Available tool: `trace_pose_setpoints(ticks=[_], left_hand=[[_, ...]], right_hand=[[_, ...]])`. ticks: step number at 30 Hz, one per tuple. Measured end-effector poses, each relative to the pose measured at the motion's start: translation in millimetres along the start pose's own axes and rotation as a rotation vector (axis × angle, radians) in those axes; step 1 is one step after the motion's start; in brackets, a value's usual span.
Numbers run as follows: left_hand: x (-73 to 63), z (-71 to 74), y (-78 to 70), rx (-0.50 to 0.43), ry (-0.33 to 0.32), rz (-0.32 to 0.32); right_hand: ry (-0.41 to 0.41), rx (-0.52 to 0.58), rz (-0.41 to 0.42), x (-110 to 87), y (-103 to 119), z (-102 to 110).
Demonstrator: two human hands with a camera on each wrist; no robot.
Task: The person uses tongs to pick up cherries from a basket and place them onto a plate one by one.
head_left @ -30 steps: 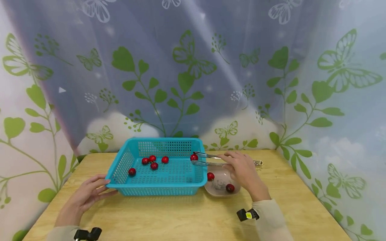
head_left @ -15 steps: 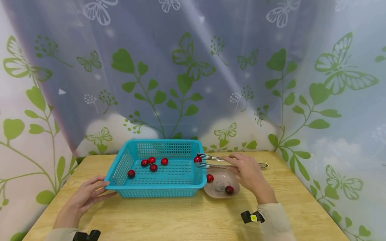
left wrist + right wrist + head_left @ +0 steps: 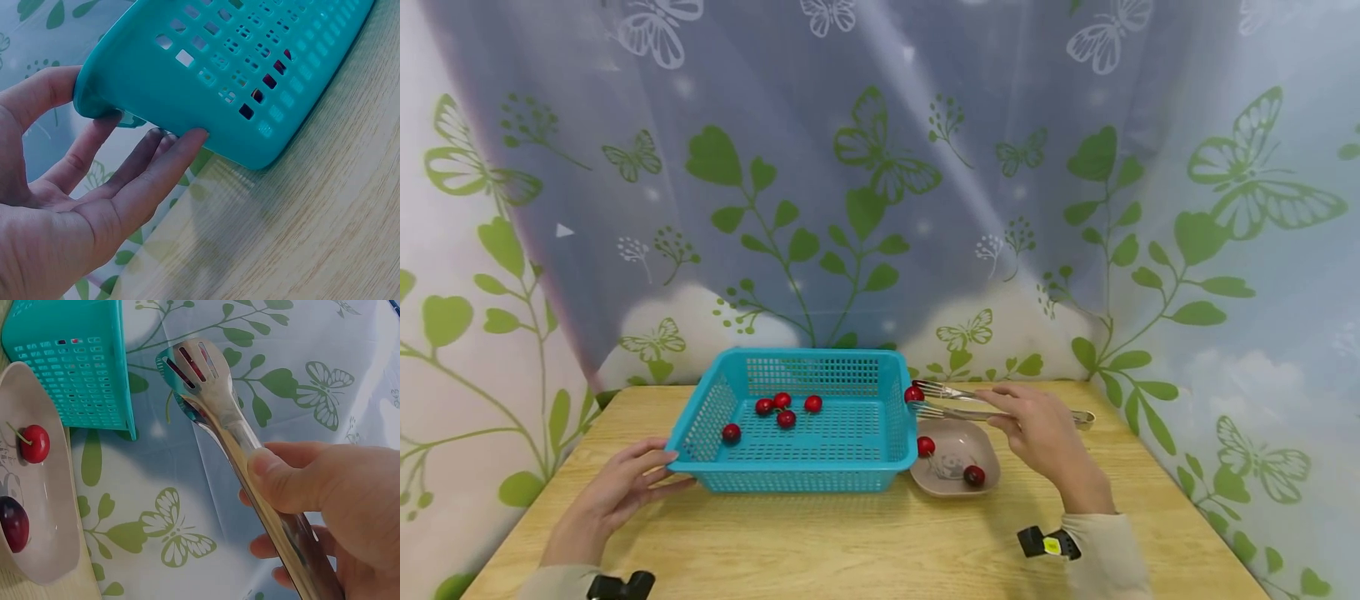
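Observation:
In the head view, my left hand (image 3: 613, 500) holds the front left corner of a blue plastic basket (image 3: 790, 468). The left wrist view shows fingers at the basket's rim and the thumb against its outer wall. My right hand (image 3: 1048, 437) grips metal tongs (image 3: 958, 413), with a red cherry (image 3: 913, 395) between their tips, at the basket's right rim and above the back of a small bowl (image 3: 951, 432). In the right wrist view the tong head mostly hides that cherry. Several cherries (image 3: 786, 419) lie in the basket. Two more, one bright red (image 3: 35, 444) and one dark (image 3: 14, 524), are in the bowl.
The bowl stands right beside the basket on a wooden table (image 3: 820, 542). A patterned curtain (image 3: 880, 250) with leaves and butterflies hangs close behind the table and along both sides.
My right hand has moved right with the tongs, carrying the cherry from inside the basket's right end to its right rim. The left hand stays at the basket's corner.

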State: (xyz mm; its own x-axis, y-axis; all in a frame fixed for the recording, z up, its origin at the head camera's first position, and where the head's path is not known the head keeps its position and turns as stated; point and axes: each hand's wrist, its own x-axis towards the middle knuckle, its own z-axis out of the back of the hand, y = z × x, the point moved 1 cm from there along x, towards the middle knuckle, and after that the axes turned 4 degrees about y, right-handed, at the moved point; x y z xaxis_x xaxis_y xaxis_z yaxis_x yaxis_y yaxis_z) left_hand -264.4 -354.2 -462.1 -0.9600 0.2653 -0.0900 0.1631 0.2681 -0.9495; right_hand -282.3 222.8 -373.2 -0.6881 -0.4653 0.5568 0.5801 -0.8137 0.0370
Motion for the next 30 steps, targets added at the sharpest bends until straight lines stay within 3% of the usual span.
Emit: trace_pose_setpoints(ticks=[30], left_hand=[[-0.6,0.1,-0.8,-0.005,-0.016,0.01]], right_hand=[[0.077,0.017,-0.077,-10.1,-18.9,3.4]])
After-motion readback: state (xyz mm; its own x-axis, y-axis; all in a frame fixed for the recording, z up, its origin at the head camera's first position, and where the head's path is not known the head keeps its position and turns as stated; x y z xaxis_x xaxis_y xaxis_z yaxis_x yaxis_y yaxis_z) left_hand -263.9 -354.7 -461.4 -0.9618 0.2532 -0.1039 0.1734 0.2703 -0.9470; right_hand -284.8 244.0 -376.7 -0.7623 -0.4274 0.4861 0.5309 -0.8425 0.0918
